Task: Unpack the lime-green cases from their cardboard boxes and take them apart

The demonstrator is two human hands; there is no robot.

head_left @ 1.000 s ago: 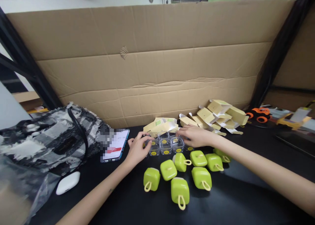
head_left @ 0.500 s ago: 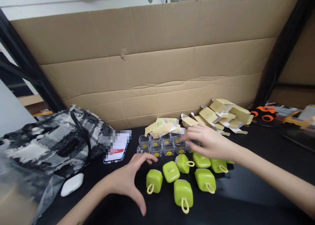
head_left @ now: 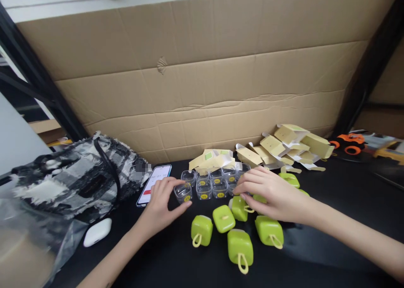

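Clear containers (head_left: 220,189) with round yellow labels stand in two rows on the black counter (head_left: 303,258), in front of the cardboard sheet (head_left: 195,82). The front-left container (head_left: 183,192) sits slightly apart from its neighbour. The left hand (head_left: 160,200) curves about this container, fingers at the rim and thumb low at its near side; whether it grips firmly cannot be told. The right hand (head_left: 269,193) lies at the right end of the rows, thumb and fingers bent close together and partly hiding the containers there; whether it holds one cannot be told. Nearer the viewer, lime-green cases (head_left: 240,246) with pale yellow loops lie scattered, some partly covered by the right hand. Behind the rows are opened pale-yellow cartons (head_left: 211,157), with a larger carton pile (head_left: 290,147) to the right. Leftward lie a phone (head_left: 162,170), a white rounded case (head_left: 97,232) and a frayed black-and-grey bag (head_left: 88,178). At far right stands an orange toy vehicle (head_left: 349,143).
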